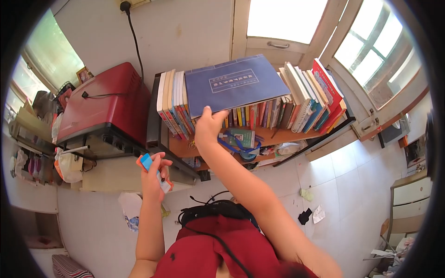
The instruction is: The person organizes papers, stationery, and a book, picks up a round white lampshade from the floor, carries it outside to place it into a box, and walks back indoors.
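Observation:
A large dark-blue book (236, 99) with a white-framed title lies flat across the tops of the upright books (259, 115) on a shelf. My right hand (211, 126) grips its near edge by the left corner, thumb on the cover and the other fingers partly hidden. Lower and to the left, my left hand (154, 178) is closed around a small flat orange, blue and white item (146, 161); its exact kind is unclear. On the wooden shelf board in front of the books lie a green card (241, 137) and a blue lanyard (230, 147).
A red appliance (102, 109) with a black base stands left of the bookshelf. A black plug (125, 6) and cord hang on the wall. Window doors (278, 45) are behind. Scraps such as a black cloth (305, 216) and white paper (319, 214) lie on the tiled floor.

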{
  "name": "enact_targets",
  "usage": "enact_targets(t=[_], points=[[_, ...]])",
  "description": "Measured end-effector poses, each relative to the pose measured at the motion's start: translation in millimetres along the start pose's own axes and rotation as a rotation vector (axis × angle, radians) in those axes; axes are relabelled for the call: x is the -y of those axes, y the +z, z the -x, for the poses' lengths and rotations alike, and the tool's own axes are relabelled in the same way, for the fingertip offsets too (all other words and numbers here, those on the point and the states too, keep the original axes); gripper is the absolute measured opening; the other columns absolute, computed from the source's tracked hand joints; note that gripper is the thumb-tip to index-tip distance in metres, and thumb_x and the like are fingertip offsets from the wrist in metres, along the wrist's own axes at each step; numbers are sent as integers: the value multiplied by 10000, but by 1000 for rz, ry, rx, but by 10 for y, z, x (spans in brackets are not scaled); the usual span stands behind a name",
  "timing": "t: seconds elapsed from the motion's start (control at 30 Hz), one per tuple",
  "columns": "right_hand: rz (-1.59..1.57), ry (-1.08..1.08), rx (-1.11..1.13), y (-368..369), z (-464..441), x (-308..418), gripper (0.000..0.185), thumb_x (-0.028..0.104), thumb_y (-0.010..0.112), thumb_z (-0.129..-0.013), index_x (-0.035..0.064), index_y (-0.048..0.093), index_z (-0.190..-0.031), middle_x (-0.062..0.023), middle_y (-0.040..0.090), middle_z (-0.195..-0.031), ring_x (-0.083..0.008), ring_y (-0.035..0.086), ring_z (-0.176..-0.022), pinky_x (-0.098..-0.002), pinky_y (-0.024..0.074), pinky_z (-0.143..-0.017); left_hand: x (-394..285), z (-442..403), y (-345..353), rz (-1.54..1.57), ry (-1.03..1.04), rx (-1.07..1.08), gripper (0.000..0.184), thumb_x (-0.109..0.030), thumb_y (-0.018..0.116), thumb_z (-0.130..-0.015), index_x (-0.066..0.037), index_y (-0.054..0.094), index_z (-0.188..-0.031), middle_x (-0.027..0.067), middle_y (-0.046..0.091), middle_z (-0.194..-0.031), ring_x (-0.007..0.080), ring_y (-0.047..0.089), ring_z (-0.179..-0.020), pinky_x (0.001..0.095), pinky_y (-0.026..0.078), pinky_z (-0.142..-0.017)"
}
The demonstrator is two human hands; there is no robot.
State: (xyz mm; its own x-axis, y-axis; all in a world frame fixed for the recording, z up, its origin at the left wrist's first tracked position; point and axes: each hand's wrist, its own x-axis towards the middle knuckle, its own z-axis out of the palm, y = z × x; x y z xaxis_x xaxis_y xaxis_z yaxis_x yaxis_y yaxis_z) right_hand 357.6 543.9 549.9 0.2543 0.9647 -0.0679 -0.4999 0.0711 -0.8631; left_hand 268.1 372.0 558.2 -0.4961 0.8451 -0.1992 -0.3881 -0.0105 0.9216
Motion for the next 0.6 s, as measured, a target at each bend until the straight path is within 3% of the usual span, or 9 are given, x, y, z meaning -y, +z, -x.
enact_targets(t=[0.1, 0.17, 0.2, 0.27, 0.3, 0.4, 0.43, 0.53, 0.6], points=[[-99, 139, 92, 80, -91, -82, 371, 132, 442, -941, -61, 286, -1216, -213, 461, -1195, -291, 509, -1064, -381, 387, -935, 49, 139, -130, 24, -18, -33, 210, -227, 557, -931, -60, 557, -1059, 80, 620, -811, 73, 420, -546, 218, 342, -494], [14, 108, 147, 59, -247, -361, 294, 85, 461, -932, 21, 289, -1161, -195, 469, -1141, -244, 545, -1019, -357, 548, -746, 29, 210, -119, 49, -64, -62, 211, -233, 555, -931, -66, 561, -1061, 66, 605, -802, 75, 418, -546, 221, 341, -491], [18, 111, 141, 64, -204, -253, 294, 85, 461, -932, 21, 289, -1161, -195, 469, -1141, -244, 545, -1019, -357, 548, -746, 25, 255, -124, 63, -113, -87, 213, -239, 554, -931, -72, 565, -1062, 52, 591, -794, 76, 416, -546, 223, 339, -487], [-25, 337, 188, 2, -70, 92, 250, 97, 486, -932, 14, 325, -1105, -155, 528, -1014, -214, 587, -888, -348, 556, -700, 50, 254, -72, 109, -188, -74, 221, -247, 556, -928, -73, 570, -1063, 38, 570, -783, 78, 413, -546, 226, 344, -488], [-1, 303, 231, -98, -71, 39, 278, 132, 532, -923, -7, 357, -1089, -132, 556, -939, -194, 598, -810, -327, 547, -663, 53, 240, -88, 158, -252, -74, 228, -255, 559, -925, -74, 575, -1064, 24, 550, -773, 81, 410, -547, 228, 348, -490], [65, 332, 319, -548, 213, 194, 434, 148, 558, -918, -45, 374, -1260, -140, 585, -1003, -185, 596, -840, -310, 527, -735, 195, 91, -109, 609, -435, 218, 314, -291, 554, -919, -32, 577, -1095, 28, 506, -793, 121, 422, -613, 269, 368, -557], [92, 338, 412, -752, 315, 187, 356, 152, 551, -927, -27, 438, -1213, -123, 597, -1021, -182, 601, -876, -304, 514, -776, 239, 47, -97, 688, -474, 335, 366, -326, 534, -923, -19, 569, -1118, 51, 523, -845, 148, 443, -675, 289, 388, -620], [245, 414, 603, -1246, 765, 348, 273, 177, 563, -934, 13, 514, -1147, -84, 604, -1002, -157, 599, -910, -298, 505, -773, 418, -34, 72, 652, -524, 368, 330, -286, 499, -929, -29, 572, -1121, 77, 570, -944, 181, 490, -782, 310, 420, -726], [509, 276, 694, -1547, 1003, 290, 301, 190, 581, -928, 19, 503, -1163, -79, 605, -983, -150, 601, -875, -293, 502, -752, 600, -77, 158, 713, -599, 498, 287, -206, 505, -917, -38, 560, -1143, 103, 618, -964, 216, 553, -868, 348, 460, -802]])
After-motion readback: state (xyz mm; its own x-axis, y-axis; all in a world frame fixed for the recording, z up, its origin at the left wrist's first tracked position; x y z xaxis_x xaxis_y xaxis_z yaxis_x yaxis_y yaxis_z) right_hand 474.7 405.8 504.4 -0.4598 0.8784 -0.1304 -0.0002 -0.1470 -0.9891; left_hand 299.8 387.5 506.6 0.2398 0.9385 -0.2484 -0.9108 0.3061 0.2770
